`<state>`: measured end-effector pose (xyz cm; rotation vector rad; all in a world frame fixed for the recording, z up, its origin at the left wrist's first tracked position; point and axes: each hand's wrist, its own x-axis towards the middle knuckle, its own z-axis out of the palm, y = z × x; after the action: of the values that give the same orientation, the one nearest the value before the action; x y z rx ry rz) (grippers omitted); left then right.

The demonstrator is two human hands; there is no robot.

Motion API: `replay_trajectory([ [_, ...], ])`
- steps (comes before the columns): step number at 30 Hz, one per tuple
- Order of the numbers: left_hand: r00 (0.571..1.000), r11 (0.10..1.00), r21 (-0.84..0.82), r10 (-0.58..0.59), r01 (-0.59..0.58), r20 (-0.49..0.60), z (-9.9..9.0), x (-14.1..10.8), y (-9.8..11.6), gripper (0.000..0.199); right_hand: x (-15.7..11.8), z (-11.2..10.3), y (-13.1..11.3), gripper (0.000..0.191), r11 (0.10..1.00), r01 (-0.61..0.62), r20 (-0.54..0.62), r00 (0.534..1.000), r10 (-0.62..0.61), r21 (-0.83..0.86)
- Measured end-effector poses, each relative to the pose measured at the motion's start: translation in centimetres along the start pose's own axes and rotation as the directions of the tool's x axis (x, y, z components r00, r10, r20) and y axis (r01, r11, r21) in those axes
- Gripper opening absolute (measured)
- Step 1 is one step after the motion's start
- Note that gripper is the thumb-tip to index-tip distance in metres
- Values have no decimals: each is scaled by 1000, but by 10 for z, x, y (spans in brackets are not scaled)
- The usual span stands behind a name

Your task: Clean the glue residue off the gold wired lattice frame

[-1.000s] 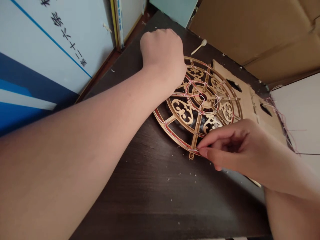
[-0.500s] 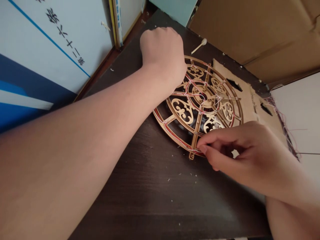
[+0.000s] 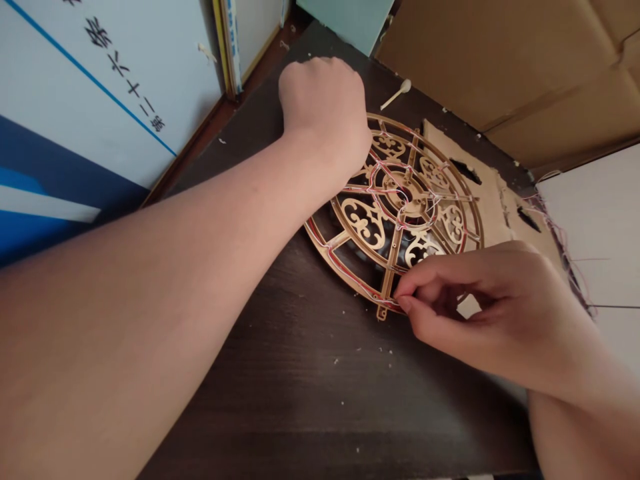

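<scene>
A round gold lattice frame (image 3: 393,257) with scrollwork panels lies on a dark tabletop. Thin red and white wires (image 3: 345,274) run along its rim, inner ring and spokes. My left hand (image 3: 325,110) is closed in a fist at the frame's far left edge; its fingertips, and anything in them, are hidden behind the back of the hand. At the near rim, beside a spoke's end tab, my right hand (image 3: 480,307) pinches the wire between thumb and forefinger. The fingertips partly cover the pinched spot.
A torn cardboard piece (image 3: 493,193) with holes lies right of the frame. Behind stands a large cardboard sheet (image 3: 500,67). Loose wires (image 3: 563,240) hang near the table's right edge. A small pale stick with a rounded end (image 3: 396,95) lies beyond the frame. Printed panels (image 3: 165,67) stand at left.
The view has shifted very slightly. My right thumb and forefinger have closed a little at the rim; my left fist stays in place.
</scene>
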<state>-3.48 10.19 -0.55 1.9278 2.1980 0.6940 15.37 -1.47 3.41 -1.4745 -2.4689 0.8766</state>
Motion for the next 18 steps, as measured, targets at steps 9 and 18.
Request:
replay_trajectory([
  [9,1000,995,97,32,-31,-1,1,2,-1,28,3,-5,5,13,972,172,79,984,-162,-160],
  [18,999,993,-115,-27,31,36,0,0,0,27,2,-5,6,14,971,187,87,981,-176,-148],
])
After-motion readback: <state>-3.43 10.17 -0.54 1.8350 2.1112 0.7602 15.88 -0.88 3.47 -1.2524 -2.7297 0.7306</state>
